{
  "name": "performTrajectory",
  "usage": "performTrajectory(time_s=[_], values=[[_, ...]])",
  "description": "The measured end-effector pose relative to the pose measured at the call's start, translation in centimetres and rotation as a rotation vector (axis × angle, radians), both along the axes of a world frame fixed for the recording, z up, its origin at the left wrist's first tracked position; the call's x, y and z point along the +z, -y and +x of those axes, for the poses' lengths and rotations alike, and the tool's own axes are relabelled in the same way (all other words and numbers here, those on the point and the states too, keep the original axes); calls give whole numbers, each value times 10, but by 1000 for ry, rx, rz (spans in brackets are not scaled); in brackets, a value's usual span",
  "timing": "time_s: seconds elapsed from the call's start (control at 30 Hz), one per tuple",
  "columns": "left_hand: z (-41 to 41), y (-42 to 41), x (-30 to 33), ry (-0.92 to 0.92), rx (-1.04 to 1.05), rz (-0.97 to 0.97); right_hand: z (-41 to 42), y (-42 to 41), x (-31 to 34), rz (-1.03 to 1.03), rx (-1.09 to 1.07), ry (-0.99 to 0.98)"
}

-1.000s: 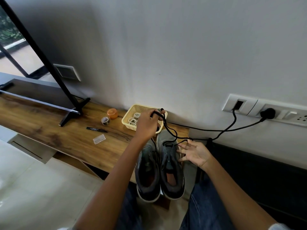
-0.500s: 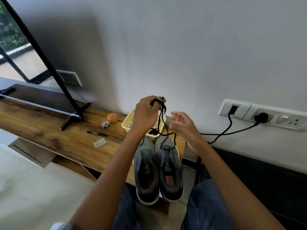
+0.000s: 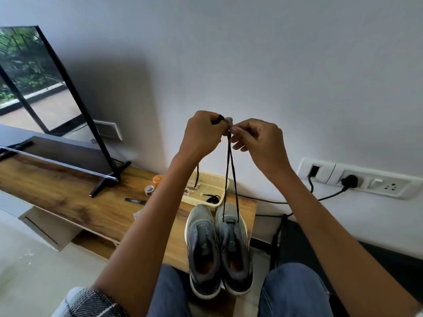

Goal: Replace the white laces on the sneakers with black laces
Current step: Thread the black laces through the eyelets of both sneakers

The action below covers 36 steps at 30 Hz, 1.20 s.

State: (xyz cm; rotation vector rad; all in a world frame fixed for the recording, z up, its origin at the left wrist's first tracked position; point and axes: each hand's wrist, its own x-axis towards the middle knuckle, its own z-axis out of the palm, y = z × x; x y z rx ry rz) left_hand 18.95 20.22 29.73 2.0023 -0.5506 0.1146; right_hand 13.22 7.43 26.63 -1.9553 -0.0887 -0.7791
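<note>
Two grey sneakers stand side by side on the wooden bench, the left sneaker (image 3: 202, 250) without laces. A black lace (image 3: 230, 170) runs up in two taut strands from the front eyelets of the right sneaker (image 3: 235, 248). My left hand (image 3: 201, 136) grips the lace ends high above the shoes, a short black tip sticking out by the thumb. My right hand (image 3: 254, 140) meets it and pinches the same strands just below. Another black lace (image 3: 211, 199) lies coiled in the yellow basket (image 3: 219, 181).
The wooden bench (image 3: 68, 197) also carries a TV on a black stand (image 3: 107, 181), an orange lid (image 3: 158, 179), a small tape roll (image 3: 149, 189) and a black pen (image 3: 135, 200). A wall socket strip (image 3: 357, 179) with plugged black cables is at right.
Both hands rose well above the shoes and pulled the lace taut. My right hand, open and apart before, now pinches the lace beside my left hand.
</note>
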Motion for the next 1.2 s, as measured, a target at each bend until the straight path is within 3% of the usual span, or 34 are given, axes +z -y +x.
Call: performTrajectory(time_s=[0.23,0.33,0.6,0.9,1.07,1.13,1.2], values=[[1,-7,21,23,-10,70,-1,-1,26,-201,17,-19],[0,-10,32,53,-14,84,2,-4,31,-133,-38,28],[-10,-7,48,108,-42,2,3,-16,26,-57,-44,-28],[-10,-7,57,78,-88,-246,1,-12,29,-63,-49,-52],[-11,-6,42,-116,-270,-398,0,-9,21,84,-5,-84],[-3,-5,15,-257,-223,-522,-2,-5,17,148,0,-80],[6,-2,-29,-317,-94,-492,-3,-1,12,215,18,-90]])
